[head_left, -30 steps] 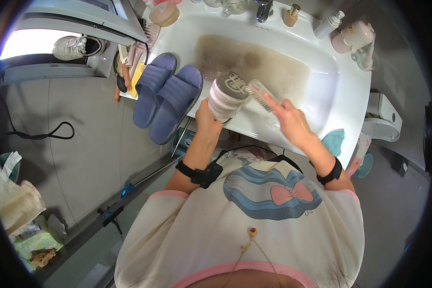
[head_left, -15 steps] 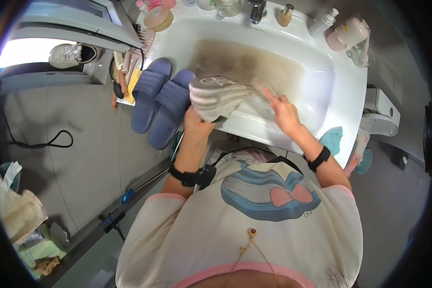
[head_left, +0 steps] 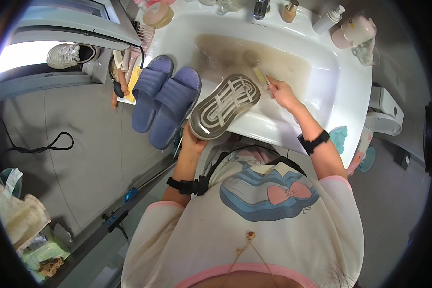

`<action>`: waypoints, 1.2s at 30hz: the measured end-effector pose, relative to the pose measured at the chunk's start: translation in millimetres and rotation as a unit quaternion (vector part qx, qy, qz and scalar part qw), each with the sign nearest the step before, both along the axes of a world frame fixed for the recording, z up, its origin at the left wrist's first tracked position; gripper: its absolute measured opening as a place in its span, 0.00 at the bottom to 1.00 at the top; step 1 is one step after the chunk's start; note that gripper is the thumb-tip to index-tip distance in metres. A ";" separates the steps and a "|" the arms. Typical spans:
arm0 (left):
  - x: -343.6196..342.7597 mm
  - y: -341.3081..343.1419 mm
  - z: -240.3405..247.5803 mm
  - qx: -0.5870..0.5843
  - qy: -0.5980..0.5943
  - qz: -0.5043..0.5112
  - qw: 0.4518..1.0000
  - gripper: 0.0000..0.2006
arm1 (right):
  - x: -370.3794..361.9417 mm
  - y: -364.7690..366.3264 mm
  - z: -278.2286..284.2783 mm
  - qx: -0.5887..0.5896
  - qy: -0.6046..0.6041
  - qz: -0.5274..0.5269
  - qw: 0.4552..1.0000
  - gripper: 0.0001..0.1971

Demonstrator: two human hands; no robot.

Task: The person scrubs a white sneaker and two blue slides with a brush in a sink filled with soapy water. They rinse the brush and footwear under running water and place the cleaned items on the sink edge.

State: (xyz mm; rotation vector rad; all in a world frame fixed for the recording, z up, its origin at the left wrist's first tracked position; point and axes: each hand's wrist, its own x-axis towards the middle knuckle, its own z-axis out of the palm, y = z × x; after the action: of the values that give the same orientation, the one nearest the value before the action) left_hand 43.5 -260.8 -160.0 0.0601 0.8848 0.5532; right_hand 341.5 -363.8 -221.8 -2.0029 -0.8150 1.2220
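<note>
1. Rolled over since the earlier frame, the shoe (head_left: 224, 106) now shows me its whole sole, where half a second ago I had its pale side in view; my brush (head_left: 260, 77) has come off that side too.
2. My left hand (head_left: 194, 139) is clamped on the shoe's nearer end, at the front edge of the sink (head_left: 269, 127); most of its fingers are hidden behind the shoe.
3. Tilted up, the shoe reaches over the basin. For the work in hand, I judge the turn lays the grooved sole open to the brush, while the upper faces away from me.
4. My right hand (head_left: 284, 94) is closed around the brush, just beyond the shoe's far end. I cannot tell whether the bristles touch the shoe.
5. Just left of the shoe, a pair of blue slippers (head_left: 178, 103) rests at the sink's edge.
6. Farther off, brownish water (head_left: 221, 50) lies in the basin, and behind it stand the faucet (head_left: 261, 9) and a white pump bottle (head_left: 329, 20).
</note>
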 end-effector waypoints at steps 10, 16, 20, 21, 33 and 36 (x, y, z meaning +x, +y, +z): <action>-17.4 -5.6 -28.6 0.061 -0.068 -0.015 0.996 0.20 | -17.5 -0.1 17.6 -0.003 -0.195 0.152 0.969 0.22; -12.4 -4.4 -22.2 0.090 -0.081 -0.028 0.992 0.21 | 24.5 13.6 11.2 -0.150 -0.356 0.037 0.921 0.24; -9.4 -3.3 -20.1 0.078 -0.096 -0.030 0.992 0.20 | 19.1 -1.6 -9.8 -0.036 -0.241 0.128 0.961 0.23; -7.7 -2.7 -19.7 0.077 -0.102 -0.035 0.991 0.20 | 14.0 -2.5 -8.4 -0.022 -0.191 0.110 0.975 0.22; -10.8 3.1 -19.1 0.076 -0.037 -0.048 0.995 0.19 | 3.5 -8.4 4.5 -0.010 -0.251 0.193 0.949 0.22; -10.5 2.9 -23.9 0.087 -0.041 -0.042 0.995 0.19 | 23.0 5.9 2.3 -0.071 -0.322 0.065 0.942 0.21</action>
State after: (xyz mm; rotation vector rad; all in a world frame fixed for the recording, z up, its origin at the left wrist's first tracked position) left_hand 33.0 -257.9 -183.9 0.2298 0.7499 0.5495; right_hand 364.5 -358.0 -219.6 -2.5461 -1.2063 0.6885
